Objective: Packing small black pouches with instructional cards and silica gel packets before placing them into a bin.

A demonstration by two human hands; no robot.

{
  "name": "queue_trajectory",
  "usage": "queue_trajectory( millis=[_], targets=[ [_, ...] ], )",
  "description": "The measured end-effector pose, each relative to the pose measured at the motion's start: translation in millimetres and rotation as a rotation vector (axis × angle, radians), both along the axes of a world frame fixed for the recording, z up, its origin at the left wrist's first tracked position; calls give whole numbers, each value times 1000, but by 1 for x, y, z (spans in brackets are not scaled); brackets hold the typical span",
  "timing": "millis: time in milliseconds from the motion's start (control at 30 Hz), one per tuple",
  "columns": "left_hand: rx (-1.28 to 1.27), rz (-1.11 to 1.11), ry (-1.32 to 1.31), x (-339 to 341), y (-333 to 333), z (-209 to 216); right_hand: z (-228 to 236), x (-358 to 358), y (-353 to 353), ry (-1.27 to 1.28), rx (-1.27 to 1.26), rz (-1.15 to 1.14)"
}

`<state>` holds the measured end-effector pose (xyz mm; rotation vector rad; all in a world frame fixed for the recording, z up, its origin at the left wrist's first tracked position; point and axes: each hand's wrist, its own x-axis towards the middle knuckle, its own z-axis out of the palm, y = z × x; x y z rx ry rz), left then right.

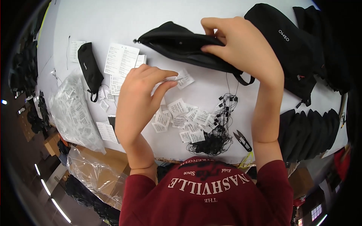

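A black zip pouch [162, 45] is held up over the far middle of the white table, its mouth gaping toward me. My right hand [247, 47] grips the pouch's right end, thumb on the near lip and fingers at the far one. Left of the opening, my left hand [137, 94] pinches a small white desiccant packet [171, 78] between thumb and fingertips, apart from the pouch. Under and beside that hand, several loose desiccant packets [188, 116] are scattered on the table.
Black corded tags [211, 143] lie tangled near the front edge beside thread snips [242, 141]. On the left are a clear bag of packets [71, 109], another black pouch [89, 69] and printed sheets [121, 60]. Black bags [283, 45] and stacked black pouches [309, 132] line the right.
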<state>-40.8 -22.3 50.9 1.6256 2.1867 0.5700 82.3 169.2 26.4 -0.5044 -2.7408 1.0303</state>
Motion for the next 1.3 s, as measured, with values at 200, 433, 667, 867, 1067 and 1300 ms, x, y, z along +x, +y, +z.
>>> queue_trajectory(
  millis=[200,433,667,867,1067,1300],
  targets=[
    [299,44,12,-5,43,6,-11,1,3,82,17,-17],
    [381,79,54,-4,48,-25,-4,2,13,-155,14,-150],
    [180,0,141,-7,48,-42,-11,3,12,42,123,-166],
    [388,131,220,-9,50,-36,-3,3,10,-201,51,-205],
    [354,147,208,-15,47,-49,4,8,21,-327,-251,-177],
    [409,498,-190,-11,52,-59,-8,11,29,-22,-254,-163]
  ],
)
